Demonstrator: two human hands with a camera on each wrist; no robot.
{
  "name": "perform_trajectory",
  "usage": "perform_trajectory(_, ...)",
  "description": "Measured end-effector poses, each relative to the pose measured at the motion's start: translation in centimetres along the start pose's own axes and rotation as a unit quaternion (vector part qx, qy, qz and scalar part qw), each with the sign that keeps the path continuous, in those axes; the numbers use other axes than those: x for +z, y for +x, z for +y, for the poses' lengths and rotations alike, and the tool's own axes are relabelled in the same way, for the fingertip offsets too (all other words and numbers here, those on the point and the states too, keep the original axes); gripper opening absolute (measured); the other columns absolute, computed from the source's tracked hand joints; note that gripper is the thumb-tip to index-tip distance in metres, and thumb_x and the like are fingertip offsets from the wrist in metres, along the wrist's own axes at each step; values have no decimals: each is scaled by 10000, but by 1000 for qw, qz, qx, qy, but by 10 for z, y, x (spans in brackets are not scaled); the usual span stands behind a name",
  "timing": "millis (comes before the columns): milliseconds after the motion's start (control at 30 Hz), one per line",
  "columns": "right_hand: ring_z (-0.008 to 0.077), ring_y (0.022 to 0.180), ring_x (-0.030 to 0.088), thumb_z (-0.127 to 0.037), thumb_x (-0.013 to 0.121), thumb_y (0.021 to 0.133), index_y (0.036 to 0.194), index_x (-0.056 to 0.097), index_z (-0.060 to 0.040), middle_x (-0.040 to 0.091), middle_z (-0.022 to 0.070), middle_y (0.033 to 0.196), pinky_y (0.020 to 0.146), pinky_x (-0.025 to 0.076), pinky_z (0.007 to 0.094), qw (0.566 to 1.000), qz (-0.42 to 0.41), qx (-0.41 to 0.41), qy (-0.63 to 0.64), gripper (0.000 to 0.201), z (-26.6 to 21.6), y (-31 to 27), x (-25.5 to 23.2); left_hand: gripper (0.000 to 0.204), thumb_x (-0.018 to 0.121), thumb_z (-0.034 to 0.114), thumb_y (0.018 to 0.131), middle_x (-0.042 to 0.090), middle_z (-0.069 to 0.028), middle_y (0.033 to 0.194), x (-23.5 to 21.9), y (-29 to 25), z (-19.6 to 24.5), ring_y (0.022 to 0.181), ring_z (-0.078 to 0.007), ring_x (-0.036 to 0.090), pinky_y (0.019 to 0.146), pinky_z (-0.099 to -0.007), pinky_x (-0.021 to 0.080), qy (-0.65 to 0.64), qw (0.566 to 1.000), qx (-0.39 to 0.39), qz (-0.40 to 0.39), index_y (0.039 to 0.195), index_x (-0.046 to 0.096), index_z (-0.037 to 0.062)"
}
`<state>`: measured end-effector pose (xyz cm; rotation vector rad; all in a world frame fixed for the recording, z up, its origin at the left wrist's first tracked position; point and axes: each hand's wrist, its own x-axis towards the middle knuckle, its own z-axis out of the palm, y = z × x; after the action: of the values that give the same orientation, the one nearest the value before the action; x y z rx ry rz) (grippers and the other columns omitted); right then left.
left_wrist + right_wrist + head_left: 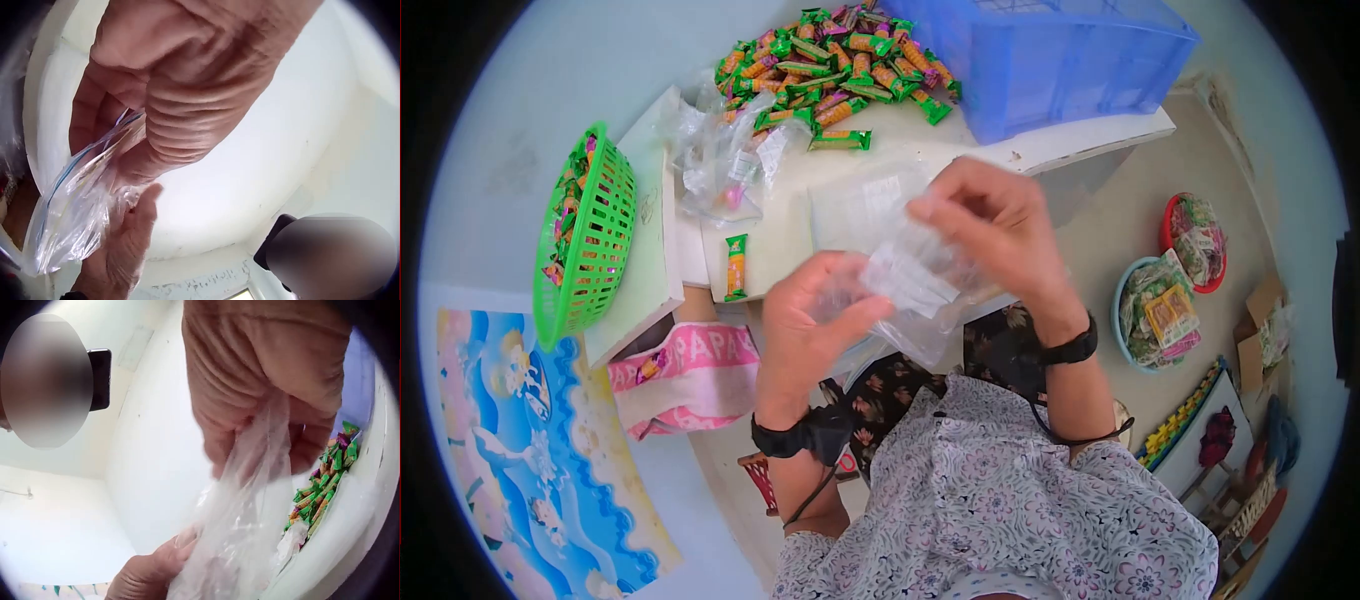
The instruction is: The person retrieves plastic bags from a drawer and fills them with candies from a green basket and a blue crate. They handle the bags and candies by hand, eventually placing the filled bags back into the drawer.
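Note:
Both hands hold a clear plastic bag (920, 280) in front of the chest, over the table's near edge. My left hand (805, 325) grips its left side, thumb over the plastic; in the left wrist view a blue strip runs along the bag (75, 219). My right hand (1000, 225) pinches the upper right of the bag, and the plastic (240, 506) hangs down from those fingers in the right wrist view. Beneath the hands lie flat clear bags (825, 205) on the table. One snack bar in a green and orange wrapper (736, 267) lies left of the hands.
A heap of wrapped snack bars (840, 65) covers the table's back, beside a blue crate (1080, 75). Crumpled clear plastic (720, 165) lies at the left. A green basket (605, 240) holds more packets. Filled basins, one light blue (1122, 325), one red (1168, 235), stand on the floor.

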<state>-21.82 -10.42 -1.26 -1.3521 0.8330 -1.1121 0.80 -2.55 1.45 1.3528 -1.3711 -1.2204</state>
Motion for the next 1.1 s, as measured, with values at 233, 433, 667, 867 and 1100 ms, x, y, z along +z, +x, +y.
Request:
perform_trajectory(233,-5,599,460,-163,770,951,855,663,-41,579,-70,673,537,356,212,990,101,-3,101,189,-2,-3,14,212,721,60,931,702,-19,925,30,5,-7,806,-105,677,745,-236,540,-214,966,2,145,1125,661,-1)
perform_trajectory(433,1,584,387,-145,762,946,881,657,-17,519,-78,641,523,278,226,990,113,-29,-80,178,35,-14,8,112,725,97,963,618,52,786,16,-17,-37,629,-7,493,554,-190,369,-70,983,-71,154,1034,663,36)
perform_trajectory(667,33,594,454,-140,763,939,906,655,-19,543,-36,626,530,345,246,982,164,-49,-76,166,29,3,22,359,739,75,940,592,49,755,2,3,-30,624,-7,483,556,-187,356,11,972,42,229,1267,617,-10)
perform_trajectory(867,256,605,630,-189,772,911,1076,650,-44,642,71,660,564,462,392,934,168,-119,-291,251,38,44,26,514,744,84,934,583,35,757,-21,50,-37,633,-36,467,599,-200,395,123,963,77,227,1400,554,-20)
perform_trajectory(1100,305,745,690,-214,748,930,1195,635,-38,702,99,863,623,506,435,890,202,-116,-393,338,39,44,17,527,709,85,914,618,-135,1174,-13,48,-35,997,-291,626,860,-413,515,420,837,174,305,1411,553,6)
